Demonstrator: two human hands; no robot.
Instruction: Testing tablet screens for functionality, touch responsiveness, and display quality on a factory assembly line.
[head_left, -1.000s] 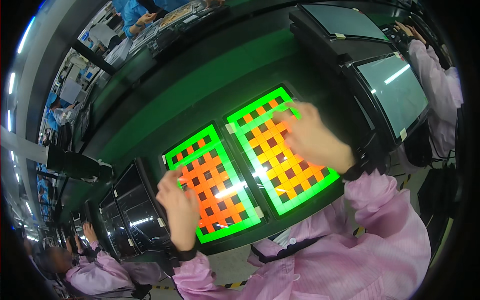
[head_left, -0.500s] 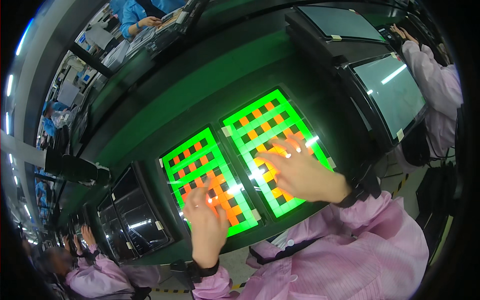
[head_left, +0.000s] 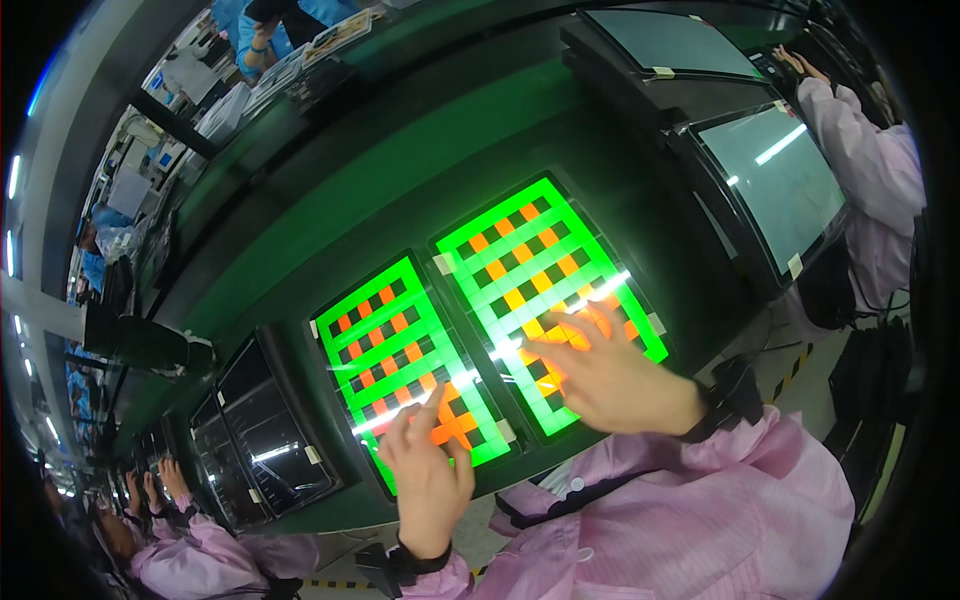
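Two lit touch panels lie side by side on the green bench, each showing a bright green grid with orange and dark squares. My left hand (head_left: 428, 478) rests its fingertips on the lower right corner of the left panel (head_left: 385, 340), fingers spread. My right hand (head_left: 605, 372) lies flat on the lower part of the right panel (head_left: 520, 255), fingers apart and pointing left. Neither hand holds anything. Both wrists wear a dark strap under pink sleeves.
Two dark, unlit screens (head_left: 775, 180) stand to the right, where another person in pink (head_left: 870, 170) works. More dark panels (head_left: 255, 440) sit at the lower left beside other workers' hands (head_left: 160, 480). Shelves and people in blue are at the far back.
Both hands have slid down the panels toward me: the left from the left edge to the lower right corner of its panel, the right from the upper part to the bottom.
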